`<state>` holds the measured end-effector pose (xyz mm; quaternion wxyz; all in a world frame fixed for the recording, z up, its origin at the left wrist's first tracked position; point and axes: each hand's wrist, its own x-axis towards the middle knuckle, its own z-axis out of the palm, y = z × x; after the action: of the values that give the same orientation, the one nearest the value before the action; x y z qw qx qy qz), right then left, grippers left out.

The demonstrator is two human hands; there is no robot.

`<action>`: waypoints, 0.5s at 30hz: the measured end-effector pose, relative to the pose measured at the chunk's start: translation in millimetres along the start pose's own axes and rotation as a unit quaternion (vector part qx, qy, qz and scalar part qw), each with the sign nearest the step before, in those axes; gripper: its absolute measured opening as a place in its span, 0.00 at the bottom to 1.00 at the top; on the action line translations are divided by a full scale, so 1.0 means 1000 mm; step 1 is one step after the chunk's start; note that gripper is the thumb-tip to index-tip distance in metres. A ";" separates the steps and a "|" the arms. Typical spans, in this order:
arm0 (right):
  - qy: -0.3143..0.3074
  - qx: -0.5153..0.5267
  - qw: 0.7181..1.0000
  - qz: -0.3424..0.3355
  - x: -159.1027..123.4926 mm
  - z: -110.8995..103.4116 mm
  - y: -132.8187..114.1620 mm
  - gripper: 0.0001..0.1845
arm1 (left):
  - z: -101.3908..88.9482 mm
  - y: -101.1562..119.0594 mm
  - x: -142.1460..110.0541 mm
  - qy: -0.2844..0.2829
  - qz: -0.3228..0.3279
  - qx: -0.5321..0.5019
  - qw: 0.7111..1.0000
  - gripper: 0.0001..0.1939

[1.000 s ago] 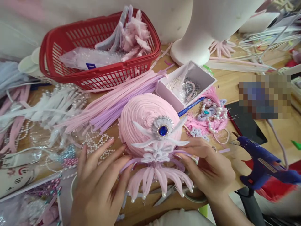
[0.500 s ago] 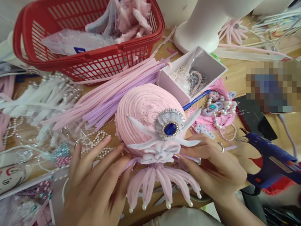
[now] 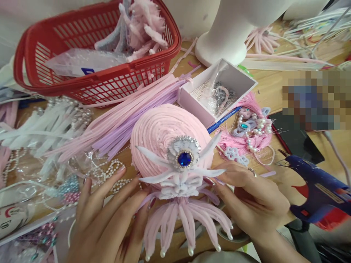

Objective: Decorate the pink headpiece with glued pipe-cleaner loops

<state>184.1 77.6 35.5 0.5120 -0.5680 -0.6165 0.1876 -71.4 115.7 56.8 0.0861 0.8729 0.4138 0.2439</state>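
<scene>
A pink domed headpiece (image 3: 156, 128), coiled from fuzzy pipe cleaners, stands between my hands. On its front sits a pale round ornament with a blue gem (image 3: 184, 159), flanked by pointed white petals, with a white ruffled flower (image 3: 179, 187) below. Under that spreads a pink fringe (image 3: 189, 223) tipped with pearls. My left hand (image 3: 109, 219) pinches one end of a lavender pipe cleaner (image 3: 149, 197) at the headpiece's left, its other fingers spread. At the right side, my right hand (image 3: 252, 199) pinches a lavender piece between thumb and finger. Fingers hide part of the lower rim.
A red basket (image 3: 109, 82) stands at the back left, near pink and lavender pipe cleaners (image 3: 131, 109). Behind is a white box (image 3: 192, 98) with beads. To the right lie pink tassels (image 3: 255, 138), a phone (image 3: 301, 142) and a blue glue gun (image 3: 315, 190). Pearl strings (image 3: 117, 173) lie left.
The headpiece now sits slightly lower and further left in view, as does most of the scene. My right thumb and finger have shifted a little along its side. Both hands stay at it.
</scene>
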 end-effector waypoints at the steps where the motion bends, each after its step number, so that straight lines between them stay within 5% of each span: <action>1: -0.002 0.009 1.000 0.002 0.001 0.000 0.000 0.15 | 0.000 0.000 0.000 0.002 -0.003 -0.002 1.000 0.10; 11: 0.049 0.010 0.998 -0.036 -0.011 -0.002 0.007 0.17 | -0.005 0.001 0.002 -0.020 -0.027 -0.008 0.999 0.13; 15: 0.083 -0.033 0.994 -0.064 -0.008 -0.001 0.010 0.14 | -0.009 0.007 0.001 0.012 -0.053 0.017 0.998 0.10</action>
<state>188.2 72.8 24.2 0.5534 -0.5574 -0.6128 0.0865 -70.4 111.6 67.0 0.0789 0.8480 0.4646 0.2426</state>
